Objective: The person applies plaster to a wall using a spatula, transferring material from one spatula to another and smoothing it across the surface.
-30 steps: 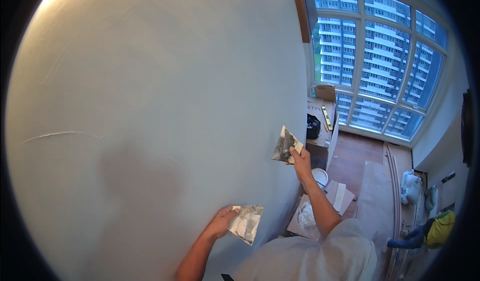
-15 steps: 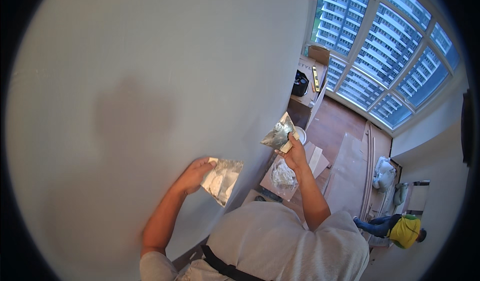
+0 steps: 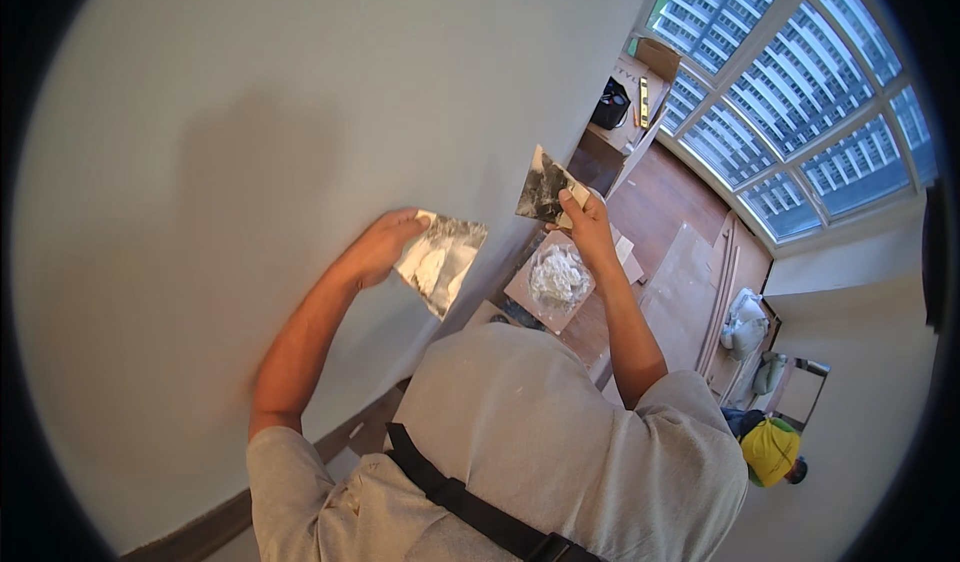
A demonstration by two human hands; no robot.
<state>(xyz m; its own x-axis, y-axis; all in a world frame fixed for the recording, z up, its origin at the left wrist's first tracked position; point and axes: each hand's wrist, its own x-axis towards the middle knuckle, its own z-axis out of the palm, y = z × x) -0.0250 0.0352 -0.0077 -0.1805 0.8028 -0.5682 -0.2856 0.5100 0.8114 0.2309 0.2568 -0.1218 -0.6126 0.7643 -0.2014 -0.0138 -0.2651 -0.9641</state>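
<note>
My left hand is closed on a wide metal scraper smeared with white paste, held close to the pale wall on my left. Up and to the right, my right hand grips a second scraper by its light handle, its dark blade streaked with pale residue. Below and behind that hand lies a board bearing a heap of white material.
By the large window stands a cardboard-topped surface with a black bag and yellow level. Long boards and white sacks lie on the right, where another person in a yellow top bends by the wall.
My view has tilted down, bringing more of my body into frame. Both scrapers appear higher and further left in the picture, still held. The other person's legs are now mostly hidden behind my shoulder.
</note>
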